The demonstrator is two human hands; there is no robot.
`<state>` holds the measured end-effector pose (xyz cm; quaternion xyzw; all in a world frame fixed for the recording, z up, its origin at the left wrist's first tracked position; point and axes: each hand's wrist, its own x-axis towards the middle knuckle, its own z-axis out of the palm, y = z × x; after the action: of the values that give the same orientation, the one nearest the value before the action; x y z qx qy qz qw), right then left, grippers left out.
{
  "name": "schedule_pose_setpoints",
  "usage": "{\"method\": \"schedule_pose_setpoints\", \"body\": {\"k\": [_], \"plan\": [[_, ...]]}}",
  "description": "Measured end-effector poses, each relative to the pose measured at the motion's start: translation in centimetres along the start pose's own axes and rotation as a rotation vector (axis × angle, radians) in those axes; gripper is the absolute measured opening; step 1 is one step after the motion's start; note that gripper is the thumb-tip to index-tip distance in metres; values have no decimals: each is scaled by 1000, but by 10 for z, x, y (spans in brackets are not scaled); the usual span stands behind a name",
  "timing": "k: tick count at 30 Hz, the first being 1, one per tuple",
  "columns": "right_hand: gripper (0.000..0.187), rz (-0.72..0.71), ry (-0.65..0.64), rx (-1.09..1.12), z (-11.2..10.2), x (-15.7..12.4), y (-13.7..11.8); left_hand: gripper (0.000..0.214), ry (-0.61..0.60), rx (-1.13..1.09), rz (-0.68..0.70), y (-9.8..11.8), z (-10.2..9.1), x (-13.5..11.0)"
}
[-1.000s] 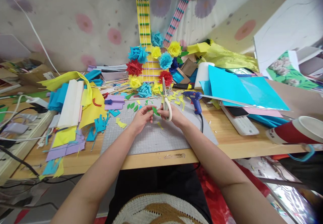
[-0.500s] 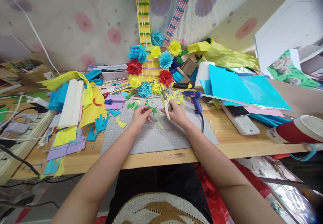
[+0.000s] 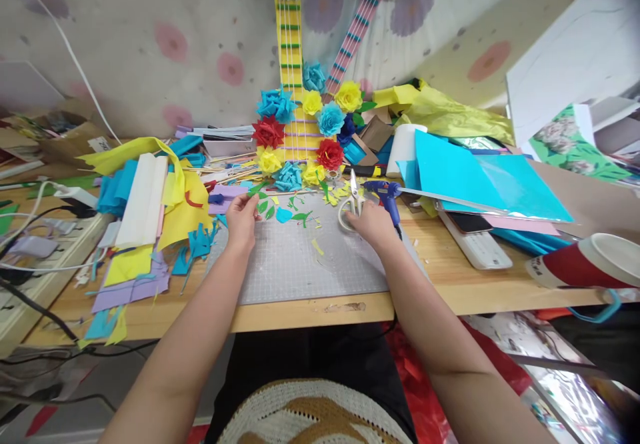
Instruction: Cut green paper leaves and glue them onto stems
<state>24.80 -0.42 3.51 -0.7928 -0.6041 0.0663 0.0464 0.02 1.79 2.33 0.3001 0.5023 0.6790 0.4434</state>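
My left hand (image 3: 242,221) is at the left of the grey cutting mat (image 3: 300,271), thumb and fingertips pinched on a small green paper leaf (image 3: 258,189). Several cut green leaves (image 3: 270,213) lie right beside those fingertips. At the right of the mat my right hand (image 3: 373,223) has its fingers at the handle loops of white-handled scissors (image 3: 355,199), whose blades point away from me. Between the hands are green scraps (image 3: 302,217) and a blue paper piece (image 3: 284,215). Part of the scissors' handle is hidden by my fingers.
A blue glue gun (image 3: 386,197) sits just beyond my right hand. Two paper-flower guitars, including a yellow one (image 3: 290,51), lean at the back. Coloured crepe paper (image 3: 187,204) piles up left; blue sheets (image 3: 460,171) and a red-and-white cup (image 3: 590,261) are right.
My hands have moved apart: the left went left to the cut leaves, the right went right with the scissors. The blue paper piece between them now shows.
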Motion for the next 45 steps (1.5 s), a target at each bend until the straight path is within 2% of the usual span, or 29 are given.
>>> {"method": "schedule_pose_setpoints", "body": {"k": [3,7,12,17,21,24,28,33,39,42,45], "plan": [[44,-17,-41,-59,-2,3,-6,26,-35,-6,25,3,-2,1],[53,-24,-13,-107,-3,6,-15,30,-86,1,38,7,-4,0],[39,-98,-11,-175,-7,9,-19,31,-176,80,82,3,-5,2],[25,-291,104,-29,-6,6,-30,28,-198,199,110,-4,-9,5],[19,-510,36,146,4,0,-50,25,-181,207,141,-5,-12,8],[16,-602,0,158,11,0,-61,24,-152,230,186,-5,-14,12],[20,-622,2,150,19,3,-62,18,-136,281,282,-7,-17,17],[22,-588,23,257,29,2,-57,19,-97,195,230,-6,-16,18],[26,-529,42,397,29,4,-54,22,-15,112,168,2,-14,18],[26,-525,101,395,28,7,-50,26,-8,60,140,2,-13,17],[27,-609,124,297,28,9,-48,30,-25,34,137,1,-12,15]]}}
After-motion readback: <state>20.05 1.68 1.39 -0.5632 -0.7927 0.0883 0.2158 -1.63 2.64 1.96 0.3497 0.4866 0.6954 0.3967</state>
